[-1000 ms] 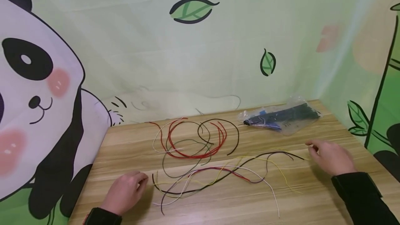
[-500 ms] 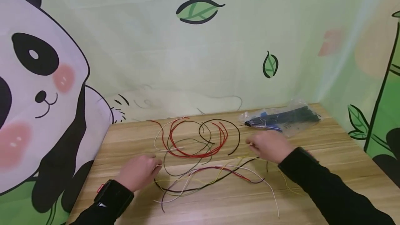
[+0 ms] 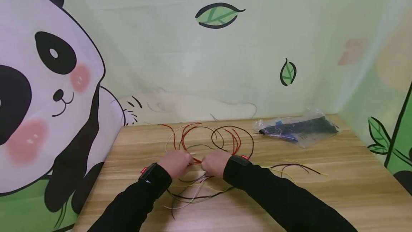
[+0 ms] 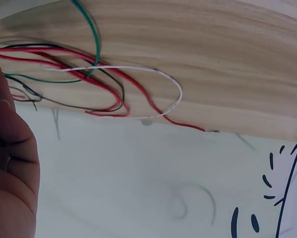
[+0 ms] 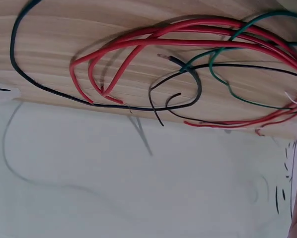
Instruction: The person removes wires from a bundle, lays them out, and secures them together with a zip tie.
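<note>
Close together over the coil of red wires [image 3: 197, 161] are my two hands. My left hand [image 3: 176, 163], with its fingers curled, pinches the front of the red loop; its fingertips meet the red strands [image 4: 64, 51] at the edge of the left wrist view. My right hand [image 3: 215, 162] is bent at the same loop, but its fingertips are hidden in the head view and only a sliver of it shows in the right wrist view. Tangled with the coil are a black wire [image 5: 54, 93], a green wire [image 5: 262, 17] and a white wire [image 4: 181, 91].
In front of the hands lies a second loose group of yellow, white and black wires [image 3: 206, 197]. A clear plastic bag [image 3: 302, 131] with a dark bundle lies at the table's back right. Behind the wooden table [image 3: 135, 185] hangs a printed cloth wall [image 3: 180, 63].
Both hands have come inward and now meet at the red coil, the right one from the far right side, the left one from the left front. The head view has shifted slightly.
</note>
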Action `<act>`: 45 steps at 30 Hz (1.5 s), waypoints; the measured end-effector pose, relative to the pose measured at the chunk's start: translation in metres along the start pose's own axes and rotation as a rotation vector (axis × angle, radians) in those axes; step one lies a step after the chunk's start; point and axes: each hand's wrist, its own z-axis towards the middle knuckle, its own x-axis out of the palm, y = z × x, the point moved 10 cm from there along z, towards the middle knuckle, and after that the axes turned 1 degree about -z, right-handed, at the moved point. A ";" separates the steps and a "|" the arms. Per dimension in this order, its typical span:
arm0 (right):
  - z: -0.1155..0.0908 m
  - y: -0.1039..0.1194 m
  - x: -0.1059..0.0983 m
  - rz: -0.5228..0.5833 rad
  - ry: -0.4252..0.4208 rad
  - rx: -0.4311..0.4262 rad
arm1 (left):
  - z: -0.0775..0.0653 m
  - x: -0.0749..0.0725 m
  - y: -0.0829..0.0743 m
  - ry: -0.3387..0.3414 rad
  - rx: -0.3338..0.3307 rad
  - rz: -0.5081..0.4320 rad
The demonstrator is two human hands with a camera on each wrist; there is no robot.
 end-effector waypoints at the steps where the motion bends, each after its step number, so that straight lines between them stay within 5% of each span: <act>1: 0.002 0.000 0.004 -0.013 0.018 0.007 | 0.002 0.003 0.000 0.010 0.003 -0.004; 9: 0.004 0.012 0.013 -0.121 -0.036 -0.034 | 0.001 0.021 -0.003 0.080 0.016 -0.024; 17: -0.001 0.013 0.012 -0.185 -0.088 -0.031 | -0.002 0.029 -0.013 0.062 0.071 -0.087; 30: -0.009 -0.010 0.014 0.084 -0.098 0.054 | -0.010 0.024 -0.011 0.010 0.051 -0.103; 45: -0.026 -0.037 0.015 0.247 -0.066 0.137 | -0.028 0.028 0.018 0.006 -0.029 -0.125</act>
